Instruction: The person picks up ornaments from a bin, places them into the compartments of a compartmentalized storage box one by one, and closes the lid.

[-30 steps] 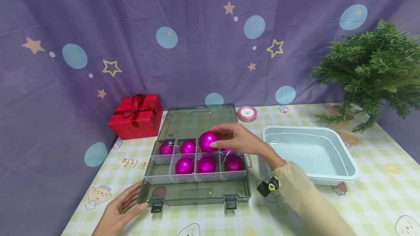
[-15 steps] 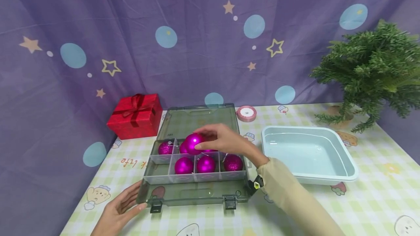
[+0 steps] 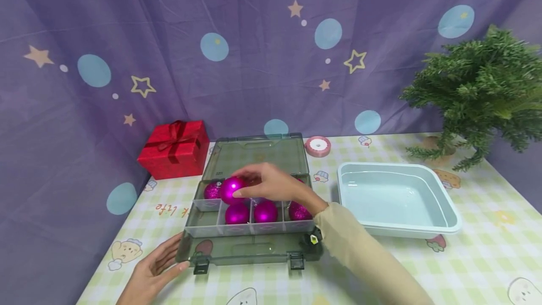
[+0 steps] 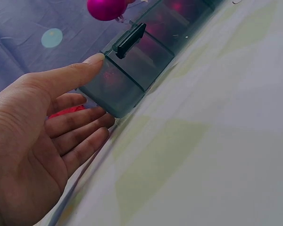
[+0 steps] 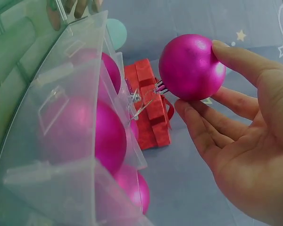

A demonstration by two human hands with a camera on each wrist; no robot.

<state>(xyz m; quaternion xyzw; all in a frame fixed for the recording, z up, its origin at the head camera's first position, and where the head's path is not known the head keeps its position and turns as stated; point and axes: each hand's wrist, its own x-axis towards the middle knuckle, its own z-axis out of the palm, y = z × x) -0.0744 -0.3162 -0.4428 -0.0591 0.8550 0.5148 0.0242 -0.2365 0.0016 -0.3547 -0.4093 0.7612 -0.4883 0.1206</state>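
A shiny magenta Christmas ball (image 3: 232, 190) is pinched between the thumb and fingers of my right hand (image 3: 268, 182), above the back row of an open divided plastic case (image 3: 251, 248). The right wrist view shows the ball's (image 5: 192, 67) metal cap and loop pointing toward the case. Several more magenta balls, such as a smooth ball (image 3: 265, 212) in the front row, sit in the compartments; my right hand partly hides the back row. At the case's front left corner, my left hand (image 3: 154, 267) touches it, thumb (image 4: 85, 70) on the edge and fingers extended along the side.
Behind the case at left stands a red gift box (image 3: 173, 149) with a bow. A pink ribbon spool (image 3: 318, 146) lies beside the raised lid. To the right are a pale blue basin (image 3: 398, 196) and a small artificial Christmas tree (image 3: 478, 93).
My right hand has carried the magenta ball leftward over the case's back row, from the third compartment toward the first two. My left hand stays at the case's corner.
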